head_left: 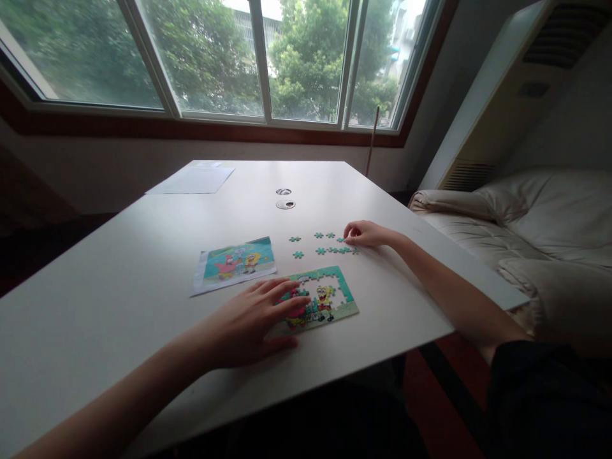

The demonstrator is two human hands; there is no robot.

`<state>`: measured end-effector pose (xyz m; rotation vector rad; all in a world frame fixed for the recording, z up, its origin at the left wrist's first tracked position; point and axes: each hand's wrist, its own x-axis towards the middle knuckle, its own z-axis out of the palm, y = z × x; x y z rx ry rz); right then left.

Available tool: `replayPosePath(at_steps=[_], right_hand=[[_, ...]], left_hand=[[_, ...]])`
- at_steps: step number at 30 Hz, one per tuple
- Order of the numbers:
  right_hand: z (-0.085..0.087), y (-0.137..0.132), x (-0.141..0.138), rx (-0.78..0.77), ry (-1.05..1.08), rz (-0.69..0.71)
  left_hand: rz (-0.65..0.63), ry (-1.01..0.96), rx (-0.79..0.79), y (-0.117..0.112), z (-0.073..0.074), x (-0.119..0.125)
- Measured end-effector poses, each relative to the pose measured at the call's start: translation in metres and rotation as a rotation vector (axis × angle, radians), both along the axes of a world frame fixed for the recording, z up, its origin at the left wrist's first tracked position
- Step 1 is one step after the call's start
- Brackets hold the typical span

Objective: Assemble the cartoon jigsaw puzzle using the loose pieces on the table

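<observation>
A small cartoon jigsaw puzzle in its tray [329, 299] lies near the front edge of the white table [119, 274], with a gap in its upper middle. My left hand [255, 322] rests flat on the puzzle's left side, fingers stretched out. Several loose teal puzzle pieces [325, 245] are scattered farther back. My right hand [366, 234] is among them at their right end, fingers curled and pinching at one teal piece. A printed reference picture [234, 262] of the same cartoon lies left of the puzzle.
A sheet of paper [191, 180] lies at the table's far left. Two round cable grommets [285, 197] sit in the middle far part. A pale cushioned sofa [526, 229] stands right of the table. Large windows run along the back wall.
</observation>
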<state>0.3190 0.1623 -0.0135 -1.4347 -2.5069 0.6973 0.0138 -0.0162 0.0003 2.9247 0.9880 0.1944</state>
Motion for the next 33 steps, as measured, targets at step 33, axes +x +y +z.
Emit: replayPosePath(at_steps=[33], right_hand=[[-0.008, -0.0059, -0.0095, 0.207, 0.026, 0.108]], left_hand=[[0.014, 0.024, -0.005, 0.0055, -0.002, -0.0004]])
